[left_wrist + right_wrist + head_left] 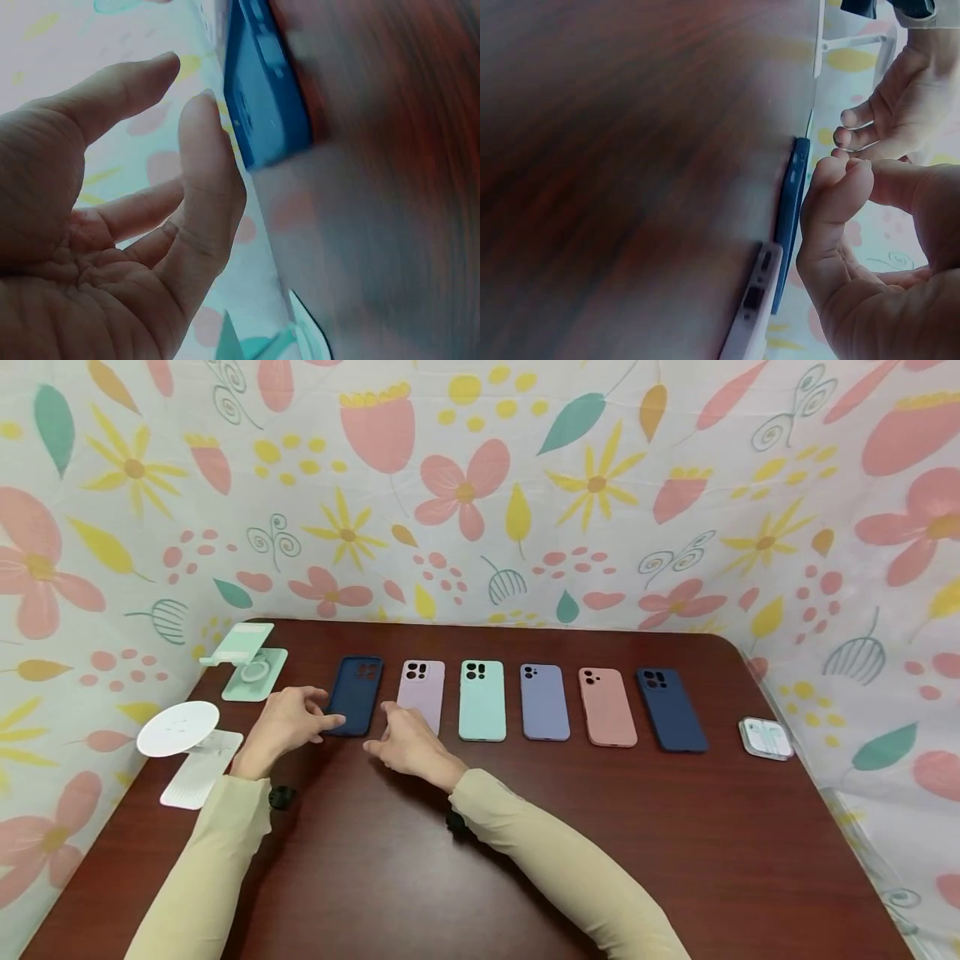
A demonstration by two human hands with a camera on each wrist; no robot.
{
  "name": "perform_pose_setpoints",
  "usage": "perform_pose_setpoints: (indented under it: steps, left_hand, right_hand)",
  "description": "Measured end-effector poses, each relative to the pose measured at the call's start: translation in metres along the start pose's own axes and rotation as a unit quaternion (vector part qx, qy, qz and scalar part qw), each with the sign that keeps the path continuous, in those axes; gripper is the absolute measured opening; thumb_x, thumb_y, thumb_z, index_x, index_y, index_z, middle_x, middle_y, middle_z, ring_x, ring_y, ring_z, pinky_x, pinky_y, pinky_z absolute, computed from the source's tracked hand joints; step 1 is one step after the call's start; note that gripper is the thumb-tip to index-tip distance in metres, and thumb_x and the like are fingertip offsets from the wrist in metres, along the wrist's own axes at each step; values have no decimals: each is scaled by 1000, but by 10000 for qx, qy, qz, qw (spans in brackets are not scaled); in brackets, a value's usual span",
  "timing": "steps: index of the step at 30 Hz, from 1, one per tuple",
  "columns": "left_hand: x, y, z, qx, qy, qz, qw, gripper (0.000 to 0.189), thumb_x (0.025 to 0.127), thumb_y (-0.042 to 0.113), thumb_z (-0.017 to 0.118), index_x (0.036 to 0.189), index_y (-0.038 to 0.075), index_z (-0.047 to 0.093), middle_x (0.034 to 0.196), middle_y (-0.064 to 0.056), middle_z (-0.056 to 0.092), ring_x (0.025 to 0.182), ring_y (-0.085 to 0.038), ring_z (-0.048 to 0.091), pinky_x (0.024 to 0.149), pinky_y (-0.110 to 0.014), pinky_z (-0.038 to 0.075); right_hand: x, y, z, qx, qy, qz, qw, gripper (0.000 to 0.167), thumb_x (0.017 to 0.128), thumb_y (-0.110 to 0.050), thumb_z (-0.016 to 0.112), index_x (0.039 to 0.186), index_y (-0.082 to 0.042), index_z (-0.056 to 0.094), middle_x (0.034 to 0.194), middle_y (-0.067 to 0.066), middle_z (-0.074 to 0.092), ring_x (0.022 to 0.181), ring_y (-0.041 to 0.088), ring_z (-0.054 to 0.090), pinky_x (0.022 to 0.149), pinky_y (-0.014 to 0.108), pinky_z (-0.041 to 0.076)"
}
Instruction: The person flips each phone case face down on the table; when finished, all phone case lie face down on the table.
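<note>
A dark blue phone case [356, 702] lies at the left end of a row on the table, its hollow side facing up. My left hand [285, 722] hovers at its left edge, thumb reaching over the lower corner; in the left wrist view thumb and fingers stand apart, with nothing between them. Beside the lilac phone case [422, 693], my right hand [412, 743] covers its lower part, fingers loosely bent. In the right wrist view its thumb and fingertips come close together near the edge of the blue case [790, 210], holding nothing.
Rightward in the row lie mint [482, 706], periwinkle [545, 703], pink [607, 708] and navy [671, 710] cases. Boxed white earphones [766, 738] lie far right. Left of my left hand stand a mint folding stand [255, 681] and a white stand [178, 728]. Patterned cloth [465, 493] hangs behind.
</note>
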State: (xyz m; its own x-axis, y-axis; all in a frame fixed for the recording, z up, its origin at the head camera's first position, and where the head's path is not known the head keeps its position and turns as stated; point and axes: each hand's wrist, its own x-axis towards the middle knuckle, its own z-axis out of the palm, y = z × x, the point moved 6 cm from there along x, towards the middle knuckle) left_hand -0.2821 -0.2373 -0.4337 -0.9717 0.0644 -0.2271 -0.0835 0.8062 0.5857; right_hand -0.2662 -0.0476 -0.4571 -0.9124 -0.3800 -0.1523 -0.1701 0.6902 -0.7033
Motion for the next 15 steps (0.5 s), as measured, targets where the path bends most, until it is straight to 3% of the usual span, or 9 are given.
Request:
perform_pose_setpoints:
  steps: [6,10,15]
  left_hand:
    - [9,-11,-3,11,-190,10,9998,75,99,33,81,154,-9,52,103,-19,78,73,-19,81,95,-52,64]
    - [14,-19,1,-73,-378,-79,9992,76,99,31,81,156,-9,50,105,-20,76,71,-15,79,83,-41,67]
    - [18,-25,4,-252,-476,-155,9984,77,99,28,82,157,-10,49,103,-19,74,70,-12,77,75,-34,68]
  right_hand:
    - [31,14,31,10,-267,220,9994,84,101,-30,80,168,-1,37,69,-3,74,61,6,71,77,21,60]
    - [47,19,48,63,-539,449,9975,86,103,-33,78,169,0,33,59,-2,72,52,9,72,70,17,59]
    - [57,18,55,-63,-592,621,9963,73,100,-36,80,154,1,50,61,-1,73,52,10,73,58,20,57]
